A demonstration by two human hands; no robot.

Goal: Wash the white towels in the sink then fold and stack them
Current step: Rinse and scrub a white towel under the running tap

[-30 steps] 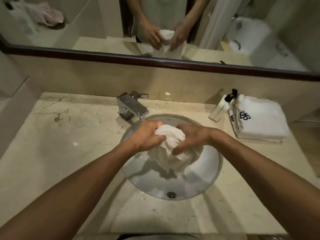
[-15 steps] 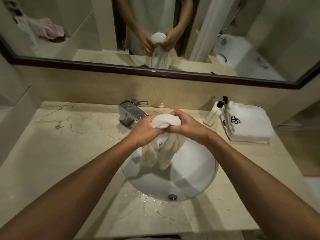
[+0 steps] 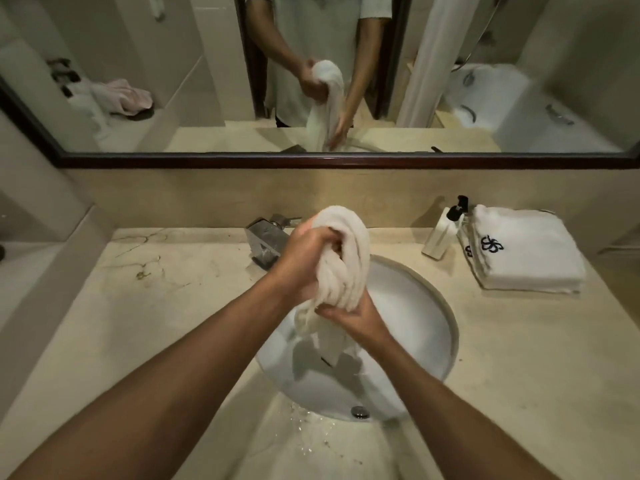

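L hand (image 3: 304,261) grips top of twisted white towel (image 3: 346,258), R hand (image 3: 356,318) clenched round it lower down, over sink (image 3: 433,320). Folded towel stack (image 3: 530,254) on counter (image 3: 138,306) beside soap bottle (image 3: 441,237).

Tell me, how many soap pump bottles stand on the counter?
2. Both stand at the back right of the counter, beside the folded towel stack: a white bottle, and a second one mostly hidden behind it, only its black pump showing.

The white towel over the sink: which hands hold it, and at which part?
Both. The left hand grips the white towel near its bunched top; the right hand grips lower down.
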